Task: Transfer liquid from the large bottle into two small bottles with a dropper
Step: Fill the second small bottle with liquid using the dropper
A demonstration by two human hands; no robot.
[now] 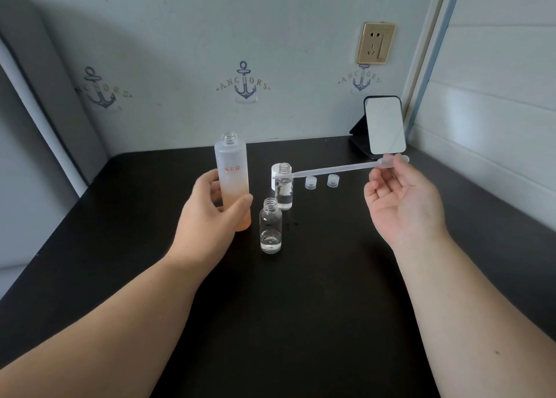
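The left hand [215, 209] grips the tall frosted bottle [232, 181], which stands upright and uncapped on the black table [301, 322]. The right hand [403, 205], palm up, pinches the bulb of the plastic dropper [340, 168] between thumb and fingertips. The dropper lies nearly level, its tip at the mouth of the farther small bottle [284, 188]; perhaps it is just inside. The nearer small bottle [270, 230] stands between the hands with a little clear liquid. Two small caps [321, 182] lie beyond, left of the right hand.

black table [301, 307], large bottle [231, 169], two small bottles [270, 232], caps [310, 182], mirror [385, 125]
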